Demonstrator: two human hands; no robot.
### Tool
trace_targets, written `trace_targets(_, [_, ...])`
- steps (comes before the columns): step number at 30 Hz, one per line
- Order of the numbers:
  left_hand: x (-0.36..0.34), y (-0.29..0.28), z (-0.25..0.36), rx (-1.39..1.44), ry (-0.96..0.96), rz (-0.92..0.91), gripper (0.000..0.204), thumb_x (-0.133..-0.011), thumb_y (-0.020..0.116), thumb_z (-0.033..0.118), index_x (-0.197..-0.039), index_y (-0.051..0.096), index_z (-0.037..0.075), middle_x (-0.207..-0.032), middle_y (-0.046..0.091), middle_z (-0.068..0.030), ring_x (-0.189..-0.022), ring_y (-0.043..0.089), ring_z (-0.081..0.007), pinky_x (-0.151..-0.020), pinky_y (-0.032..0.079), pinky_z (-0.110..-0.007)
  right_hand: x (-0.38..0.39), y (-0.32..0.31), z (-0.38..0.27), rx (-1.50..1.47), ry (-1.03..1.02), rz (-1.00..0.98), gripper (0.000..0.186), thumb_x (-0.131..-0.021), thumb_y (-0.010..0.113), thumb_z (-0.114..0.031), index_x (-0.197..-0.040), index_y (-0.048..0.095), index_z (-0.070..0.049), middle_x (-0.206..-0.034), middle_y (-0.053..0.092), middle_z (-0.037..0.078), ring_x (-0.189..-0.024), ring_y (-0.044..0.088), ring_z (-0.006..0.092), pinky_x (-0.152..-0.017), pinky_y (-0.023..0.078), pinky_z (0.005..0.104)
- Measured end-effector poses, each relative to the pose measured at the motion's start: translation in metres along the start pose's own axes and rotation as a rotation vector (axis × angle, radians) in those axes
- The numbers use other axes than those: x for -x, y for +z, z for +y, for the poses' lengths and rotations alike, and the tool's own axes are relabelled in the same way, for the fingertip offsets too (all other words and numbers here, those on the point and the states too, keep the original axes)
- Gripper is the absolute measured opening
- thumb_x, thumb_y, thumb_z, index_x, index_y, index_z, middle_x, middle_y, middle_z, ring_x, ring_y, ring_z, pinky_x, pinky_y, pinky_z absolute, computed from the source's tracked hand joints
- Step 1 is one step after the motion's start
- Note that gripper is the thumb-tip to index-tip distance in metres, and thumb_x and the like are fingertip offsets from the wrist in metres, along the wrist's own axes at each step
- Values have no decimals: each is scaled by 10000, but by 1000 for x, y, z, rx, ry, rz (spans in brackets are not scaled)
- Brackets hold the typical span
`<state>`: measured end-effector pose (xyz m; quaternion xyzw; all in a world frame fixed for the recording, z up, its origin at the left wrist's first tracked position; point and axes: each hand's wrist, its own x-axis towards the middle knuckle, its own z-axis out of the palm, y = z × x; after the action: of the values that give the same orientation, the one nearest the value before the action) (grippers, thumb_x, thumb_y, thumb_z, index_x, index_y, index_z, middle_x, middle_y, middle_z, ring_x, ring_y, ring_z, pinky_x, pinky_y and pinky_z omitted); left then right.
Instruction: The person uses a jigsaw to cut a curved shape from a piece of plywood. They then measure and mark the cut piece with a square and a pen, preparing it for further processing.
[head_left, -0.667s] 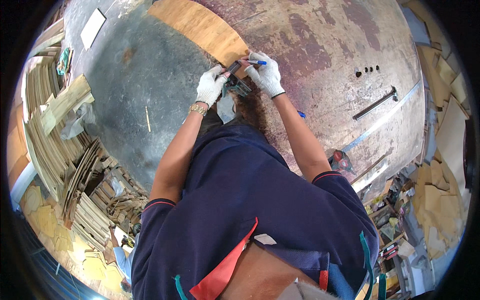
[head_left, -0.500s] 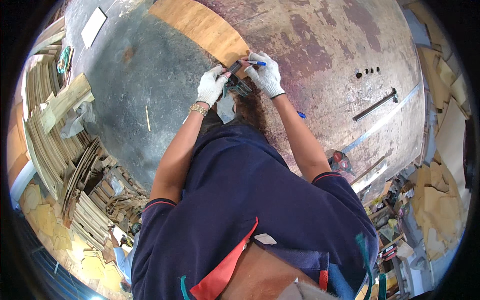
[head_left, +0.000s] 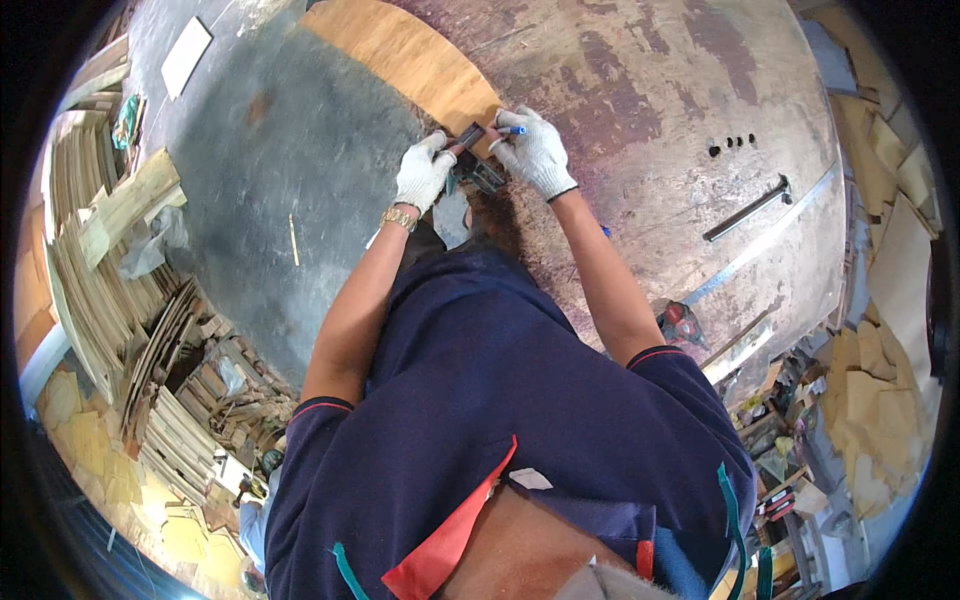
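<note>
A curved strip of light-brown wood (head_left: 415, 55) lies on the worn table, its near end between my hands. My left hand (head_left: 422, 175), in a white knitted glove with bare fingertips, pinches a small dark straight-edged block (head_left: 470, 135) against that end. My right hand (head_left: 537, 155), gloved likewise, is closed around a blue pen (head_left: 513, 130) just right of the block. The pen's tip is hidden by the fingers. Below the block, a dark metal fixture with green parts (head_left: 485, 178) sits at the table's near edge.
A black bar-shaped tool (head_left: 745, 210) and a long metal ruler (head_left: 760, 245) lie at the right, with a red-and-dark tool (head_left: 682, 325) nearer. A white rectangular piece (head_left: 187, 57) rests far left. Stacked wood strips (head_left: 85, 200) border the left; another person (head_left: 252, 520) is lower left.
My right hand has shifted slightly right and nearer, still with the pen. My left hand stays almost in place on the block. The other person's arm at lower left has moved.
</note>
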<state>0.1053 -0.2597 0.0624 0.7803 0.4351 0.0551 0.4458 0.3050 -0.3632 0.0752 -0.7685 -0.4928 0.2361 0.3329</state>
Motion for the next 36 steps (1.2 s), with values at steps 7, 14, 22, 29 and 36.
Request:
trace_targets(7, [-3, 0, 37, 42, 29, -81, 315, -976, 668, 285, -1118, 703, 7, -918, 746, -129, -803, 711, -286, -647, 543, -364, 85, -40, 34, -580, 449, 805, 210, -874, 738, -149, -1081, 729, -118, -943, 725, 182, -829, 708, 374, -728, 571, 426])
trace_targets(14, [-74, 71, 96, 492, -92, -454, 303, -1009, 644, 95, -1280, 568, -14, -863, 698, -66, -517, 589, -122, -440, 468, -252, 224, -114, 80, 192, 1146, 898, 521, -817, 728, -214, -1317, 603, -142, -955, 677, 224, -913, 690, 426, -815, 549, 518])
trace_targets(22, [-86, 97, 220, 684, 33, -539, 507, -1042, 646, 247, -1472, 475, 40, -1337, 595, -97, -990, 692, -187, -827, 576, -321, 277, -149, 118, 408, 1315, 900, 393, -830, 679, -218, -1181, 618, -52, -968, 727, 254, -918, 709, 456, -807, 560, 542])
trace_targets(29, [-16, 62, 128, 311, 184, -819, 532, -1005, 698, 325, -1413, 567, 9, -1179, 692, -49, -913, 645, -112, -789, 529, -284, 308, -155, 234, 584, 1459, 797, 389, -752, 802, -376, -975, 709, -72, -1015, 742, 205, -950, 738, 390, -803, 588, 506])
trace_targets(36, [20, -55, 24, 450, -218, -476, 463, -1013, 669, 308, -1358, 588, 10, -1199, 711, -95, -902, 713, -174, -765, 553, -287, 296, -173, 223, 348, 1532, 590, 604, -655, 830, -459, -1065, 773, -19, -1078, 762, 223, -1032, 744, 358, -883, 585, 452])
